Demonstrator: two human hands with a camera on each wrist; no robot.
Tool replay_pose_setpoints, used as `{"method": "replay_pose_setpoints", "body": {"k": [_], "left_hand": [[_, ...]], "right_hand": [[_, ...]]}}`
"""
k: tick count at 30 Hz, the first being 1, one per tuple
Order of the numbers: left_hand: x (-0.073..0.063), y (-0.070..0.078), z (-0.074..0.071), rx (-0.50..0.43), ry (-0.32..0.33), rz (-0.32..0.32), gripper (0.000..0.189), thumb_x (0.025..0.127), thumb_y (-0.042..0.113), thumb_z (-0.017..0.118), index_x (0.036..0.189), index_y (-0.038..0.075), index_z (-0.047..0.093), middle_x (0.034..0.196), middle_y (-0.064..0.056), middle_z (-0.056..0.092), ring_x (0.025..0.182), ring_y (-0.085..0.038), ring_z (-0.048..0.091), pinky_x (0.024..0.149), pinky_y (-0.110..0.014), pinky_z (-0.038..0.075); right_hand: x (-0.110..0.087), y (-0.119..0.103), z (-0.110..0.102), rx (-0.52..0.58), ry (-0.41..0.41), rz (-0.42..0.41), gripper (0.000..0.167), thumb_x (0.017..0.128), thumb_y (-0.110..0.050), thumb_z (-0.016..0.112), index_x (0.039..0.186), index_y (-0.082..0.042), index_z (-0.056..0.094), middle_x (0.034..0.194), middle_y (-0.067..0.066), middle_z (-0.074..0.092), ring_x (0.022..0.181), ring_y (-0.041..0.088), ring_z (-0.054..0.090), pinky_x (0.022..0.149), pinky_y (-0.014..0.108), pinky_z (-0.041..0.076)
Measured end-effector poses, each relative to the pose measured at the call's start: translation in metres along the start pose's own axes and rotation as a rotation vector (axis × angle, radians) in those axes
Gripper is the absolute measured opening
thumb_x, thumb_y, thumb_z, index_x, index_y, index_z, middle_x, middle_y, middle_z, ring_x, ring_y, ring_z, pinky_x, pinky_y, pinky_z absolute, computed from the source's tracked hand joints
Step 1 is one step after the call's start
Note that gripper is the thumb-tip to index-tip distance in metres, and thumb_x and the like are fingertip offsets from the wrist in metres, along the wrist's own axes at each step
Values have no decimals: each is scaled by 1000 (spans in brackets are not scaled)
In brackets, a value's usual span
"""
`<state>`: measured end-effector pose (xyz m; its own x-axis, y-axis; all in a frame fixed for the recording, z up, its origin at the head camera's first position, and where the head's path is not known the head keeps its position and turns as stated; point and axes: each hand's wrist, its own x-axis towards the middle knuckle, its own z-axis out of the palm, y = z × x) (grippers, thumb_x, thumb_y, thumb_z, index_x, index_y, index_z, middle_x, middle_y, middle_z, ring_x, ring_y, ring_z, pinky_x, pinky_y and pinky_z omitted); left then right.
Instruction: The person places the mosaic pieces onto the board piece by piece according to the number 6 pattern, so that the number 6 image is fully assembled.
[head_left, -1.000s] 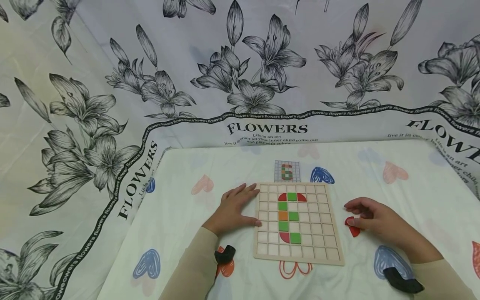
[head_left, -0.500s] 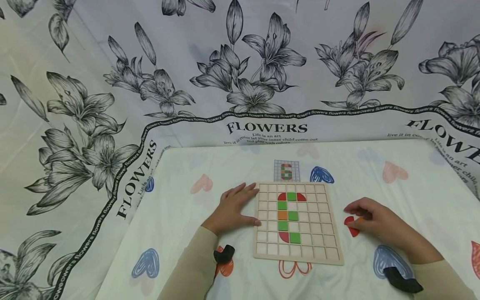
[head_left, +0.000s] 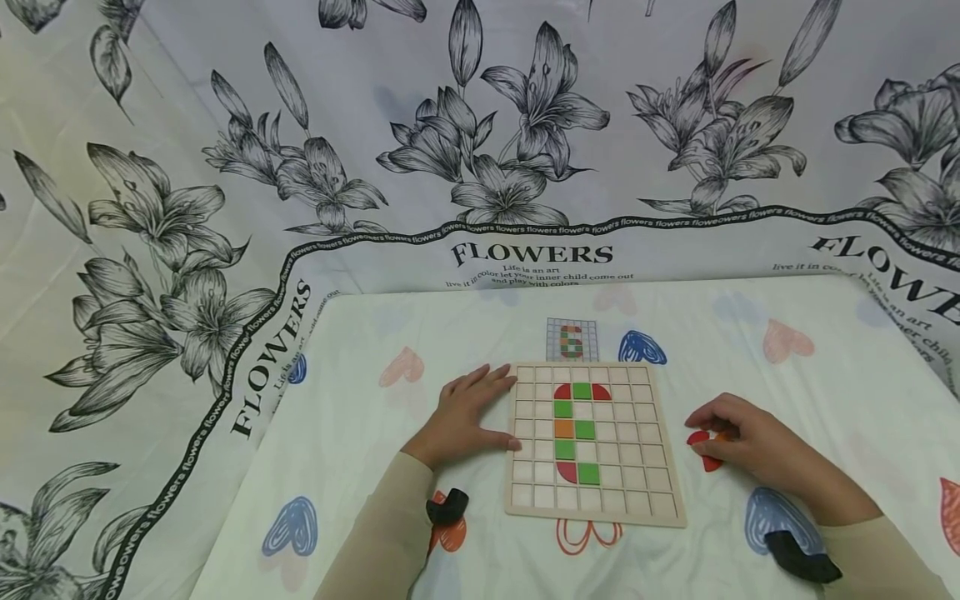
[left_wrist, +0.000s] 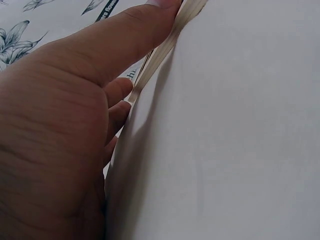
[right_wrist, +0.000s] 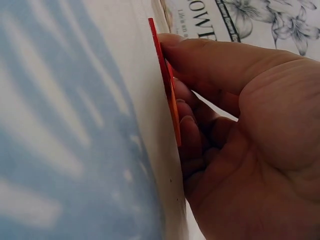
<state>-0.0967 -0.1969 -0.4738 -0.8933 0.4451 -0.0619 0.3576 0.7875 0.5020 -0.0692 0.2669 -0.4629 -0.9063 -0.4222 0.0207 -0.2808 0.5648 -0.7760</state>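
Observation:
A wooden grid board (head_left: 637,479) lies on the cloth, holding square green tiles (head_left: 588,474), one orange square and several red rounded-corner tiles (head_left: 601,392). At the board's left edge my left hand (head_left: 467,421) rests with thumb and fingers spread, fingertips right at the rim. To the right of the board, my right hand (head_left: 742,433) is over a small group of loose tiles. Its thumb touches a red tile (right_wrist: 159,52), and its bent fingers are close to an orange tile (right_wrist: 175,115). The hand partly hides this group.
Behind the board stands a small pattern card (head_left: 551,340) with a gridded picture in green, red and orange. A white cloth (head_left: 352,433) printed with hearts covers the table. A flower-printed sheet (head_left: 420,192) hangs behind and at the left.
My right hand's thumb and fingers have shifted slightly over the loose tiles, and an orange tile now shows between them. The left hand stays at the board's edge.

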Motion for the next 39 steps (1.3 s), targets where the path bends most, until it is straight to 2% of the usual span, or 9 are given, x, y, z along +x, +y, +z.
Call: {"method": "replay_pose_setpoints", "body": {"k": [10,18,24,29,36,39], "left_hand": [[0,-2,2,0,3,-4,105,83,79,78,171,36,39,176,23,21,163,-9,7,126,-53,12],[0,-1,2,-6,1,-13,104,83,80,77,171,38,39,175,25,21,163,-7,6,127,-52,11],[-1,0,0,-10,0,-12,105,83,80,78,171,37,39,175,25,21,163,-8,6,127,-53,11],[0,1,0,-5,-3,-12,105,83,80,78,171,37,39,175,25,20,163,-8,6,127,-52,11],[1,1,0,-5,2,-15,105,82,80,78,170,37,40,176,24,21,163,-8,7,127,-53,11],[1,1,1,-8,2,-19,106,82,80,78,170,37,40,176,24,21,163,-8,6,127,-53,11]], "right_hand": [[1,0,3,-39,5,20,22,94,-4,85,114,-4,75,110,2,66,89,7,64,78,23,54],[2,-2,0,-179,84,102,20,91,-21,91,101,-15,75,103,-1,63,92,17,57,80,27,49],[3,-2,-1,-161,71,117,21,91,-19,91,99,-15,72,97,-2,62,87,17,56,75,29,48],[3,-3,-2,-134,50,176,22,93,-15,89,104,-13,70,88,-3,62,81,18,56,69,29,48],[2,-4,-3,-120,69,215,23,100,-16,82,120,-7,76,101,-1,72,90,22,60,75,26,53],[1,-5,-2,-97,77,225,22,102,-19,80,121,-8,77,94,-2,71,87,21,61,73,25,52]]}}
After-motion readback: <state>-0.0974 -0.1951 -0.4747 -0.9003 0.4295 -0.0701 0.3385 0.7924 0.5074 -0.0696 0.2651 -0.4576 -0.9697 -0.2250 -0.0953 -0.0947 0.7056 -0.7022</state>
